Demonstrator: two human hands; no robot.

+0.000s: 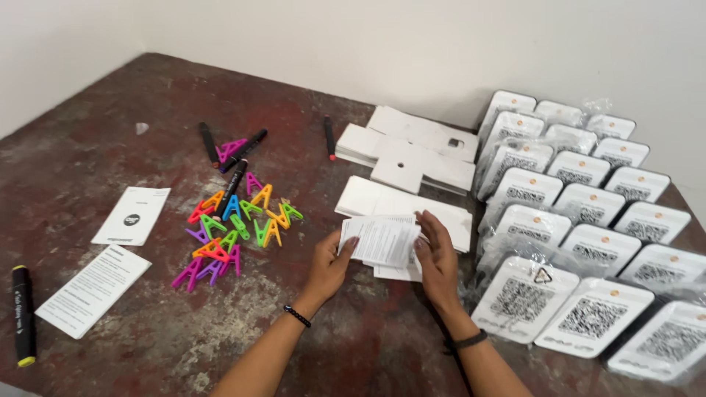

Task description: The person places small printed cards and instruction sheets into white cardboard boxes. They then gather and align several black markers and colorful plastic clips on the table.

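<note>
Both hands, left (pixel 329 266) and right (pixel 437 259), grasping small white printed paper leaflets (pixel 382 240) above mottled dark-red worktop (pixel 353 345), near heap of bright plastic clips (pixel 232 224).

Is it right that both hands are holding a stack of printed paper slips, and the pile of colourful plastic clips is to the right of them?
Not quite. The head view shows both hands, left and right, holding the stack of printed paper slips, but the pile of colourful plastic clips lies to the left of them, not the right.
</note>
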